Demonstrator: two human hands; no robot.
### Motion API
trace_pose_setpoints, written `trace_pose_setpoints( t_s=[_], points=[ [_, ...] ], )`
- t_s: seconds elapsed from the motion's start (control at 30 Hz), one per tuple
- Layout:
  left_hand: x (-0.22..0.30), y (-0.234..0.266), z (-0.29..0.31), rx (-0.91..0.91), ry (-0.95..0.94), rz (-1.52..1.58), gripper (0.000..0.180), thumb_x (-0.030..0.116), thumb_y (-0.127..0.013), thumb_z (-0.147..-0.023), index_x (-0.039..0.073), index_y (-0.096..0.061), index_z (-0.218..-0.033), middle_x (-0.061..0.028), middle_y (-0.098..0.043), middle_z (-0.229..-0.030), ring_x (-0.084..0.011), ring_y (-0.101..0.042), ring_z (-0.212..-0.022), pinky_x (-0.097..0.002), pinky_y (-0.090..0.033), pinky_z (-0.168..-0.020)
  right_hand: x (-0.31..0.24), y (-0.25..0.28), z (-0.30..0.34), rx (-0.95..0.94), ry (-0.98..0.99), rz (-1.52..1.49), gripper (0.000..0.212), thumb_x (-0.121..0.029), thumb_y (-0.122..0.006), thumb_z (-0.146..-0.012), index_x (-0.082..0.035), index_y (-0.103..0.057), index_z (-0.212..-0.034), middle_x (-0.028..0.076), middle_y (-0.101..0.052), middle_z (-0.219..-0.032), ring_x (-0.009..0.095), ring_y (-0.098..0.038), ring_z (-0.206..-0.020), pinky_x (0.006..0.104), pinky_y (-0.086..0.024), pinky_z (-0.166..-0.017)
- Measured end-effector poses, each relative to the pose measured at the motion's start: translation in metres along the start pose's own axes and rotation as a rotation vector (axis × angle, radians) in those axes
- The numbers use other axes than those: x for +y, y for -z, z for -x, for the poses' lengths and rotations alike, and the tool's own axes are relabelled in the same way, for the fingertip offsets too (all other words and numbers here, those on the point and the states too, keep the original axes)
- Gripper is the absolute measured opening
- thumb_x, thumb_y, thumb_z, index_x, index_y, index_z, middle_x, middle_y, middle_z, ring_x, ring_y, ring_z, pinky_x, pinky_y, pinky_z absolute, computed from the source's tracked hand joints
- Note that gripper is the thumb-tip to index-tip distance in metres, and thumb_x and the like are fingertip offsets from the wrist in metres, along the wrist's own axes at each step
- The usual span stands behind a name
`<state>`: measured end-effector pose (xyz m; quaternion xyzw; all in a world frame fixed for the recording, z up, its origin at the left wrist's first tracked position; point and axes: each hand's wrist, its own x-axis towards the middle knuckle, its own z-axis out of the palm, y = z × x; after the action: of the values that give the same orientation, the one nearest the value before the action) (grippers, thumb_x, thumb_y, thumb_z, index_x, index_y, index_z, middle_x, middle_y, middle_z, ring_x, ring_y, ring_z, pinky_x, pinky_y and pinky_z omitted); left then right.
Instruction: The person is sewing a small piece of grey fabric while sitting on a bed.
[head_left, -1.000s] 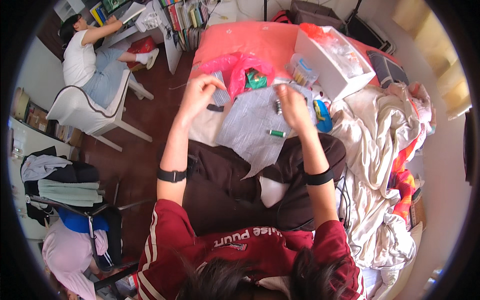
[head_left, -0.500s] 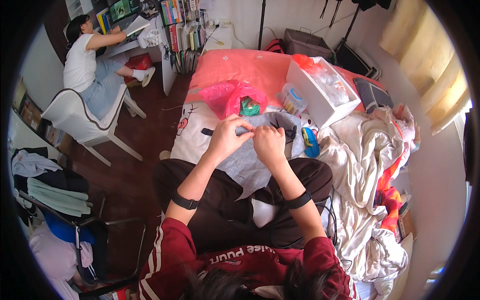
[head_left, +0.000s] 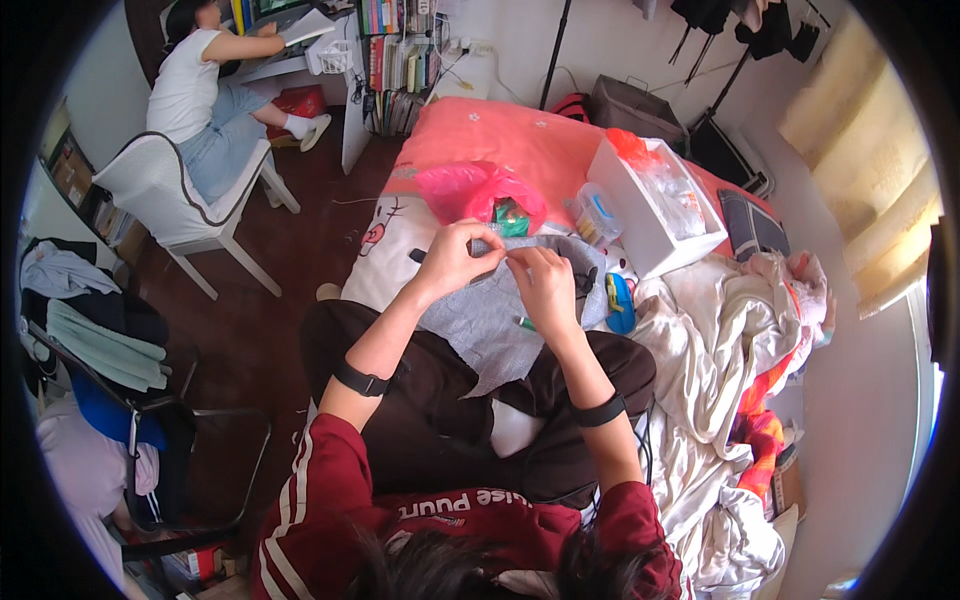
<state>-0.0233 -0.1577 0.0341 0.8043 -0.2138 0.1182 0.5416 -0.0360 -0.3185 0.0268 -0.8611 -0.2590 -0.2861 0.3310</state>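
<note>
Over a grey cloth (head_left: 480,325) spread on my crossed legs, my left hand (head_left: 458,262) and my right hand (head_left: 546,290) meet fingertip to fingertip. Each has thumb and forefinger pinched together; whatever lies between them is too small to make out. A small green-and-white piece (head_left: 525,322) shows on the cloth beside my right hand. Dark strands, hard to identify, lie on the cloth to the right of that hand. Just right of the cloth rests a blue oval item (head_left: 620,303) with a yellow part. A pink plastic bag (head_left: 465,190) holding something green sits beyond my hands.
A clear tub with a blue-edged lid (head_left: 600,215) stands by a white box (head_left: 655,235) of plastic bags on the bed. Rumpled satin bedding (head_left: 700,370) covers the right side. At left are a white chair (head_left: 190,190) with a seated person (head_left: 195,85) and a clothes-laden chair (head_left: 110,345).
My right hand has turned and its fingers have loosened from a fist into a pinch. The green-and-white piece has come into sight beside it. The whole view has shifted slightly.
</note>
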Motion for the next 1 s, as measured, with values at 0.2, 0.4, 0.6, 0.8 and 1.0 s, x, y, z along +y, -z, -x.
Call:
trace_pose_setpoints(
  t_s=[0.2,0.4,0.6,0.8,1.0],
  points=[
    [-0.016,0.001,-0.01,-0.062,0.144,0.262,0.021,0.003,-0.066,-0.067,0.001,-0.059,-0.087,-0.0029,-0.056,-0.084,-0.0064,-0.054,-0.067,-0.0203,-0.042,-0.055,0.026,-0.001,-0.014,0.04,-0.163,-0.284,0.007,-0.002,-0.06,-0.071,-0.001,-0.062,-0.078,0.013,-0.058,-0.07,0.025,-0.058,-0.061,0.0314,-0.045,-0.057],
    [-0.045,-0.009,-0.023,0.033,0.113,0.505,0.027,-0.005,-0.064,-0.068,0.0,-0.056,-0.094,-0.0033,-0.053,-0.092,-0.007,-0.056,-0.07,-0.0194,-0.046,-0.058,0.077,-0.029,-0.003,-0.103,-0.463,-0.55,0.01,-0.004,-0.062,-0.073,-0.001,-0.061,-0.083,0.008,-0.063,-0.07,0.012,-0.061,-0.063,0.0236,-0.047,-0.059],
    [-0.071,-0.019,-0.024,-0.095,0.314,0.338,0.028,-0.003,-0.062,-0.071,0.0,-0.058,-0.098,-0.0061,-0.061,-0.073,-0.0075,-0.058,-0.065,-0.0202,-0.046,-0.056,0.074,-0.06,0.015,-0.236,-0.503,-0.505,0.01,-0.005,-0.063,-0.072,0.001,-0.058,-0.078,0.009,-0.062,-0.066,0.015,-0.062,-0.063,0.026,-0.047,-0.058],
    [-0.081,-0.022,-0.031,-0.242,0.282,0.305,0.044,-0.006,-0.066,-0.065,0.0,-0.052,-0.106,-0.0061,-0.058,-0.098,-0.0077,-0.056,-0.065,-0.0208,-0.047,-0.06,0.083,-0.062,0.016,-0.321,-0.49,-0.425,0.011,-0.004,-0.063,-0.071,0.002,-0.055,-0.075,0.01,-0.06,-0.064,0.015,-0.061,-0.062,0.0258,-0.047,-0.059],
    [-0.079,-0.025,-0.035,-0.301,0.287,0.355,0.047,-0.004,-0.066,-0.065,0.004,-0.051,-0.109,-0.0069,-0.054,-0.095,-0.0103,-0.059,-0.066,-0.0225,-0.049,-0.06,0.085,-0.055,0.01,-0.312,-0.513,-0.435,0.017,-0.002,-0.066,-0.066,0.003,-0.05,-0.066,0.013,-0.054,-0.06,0.017,-0.056,-0.054,0.0278,-0.042,-0.051]
  ],
)
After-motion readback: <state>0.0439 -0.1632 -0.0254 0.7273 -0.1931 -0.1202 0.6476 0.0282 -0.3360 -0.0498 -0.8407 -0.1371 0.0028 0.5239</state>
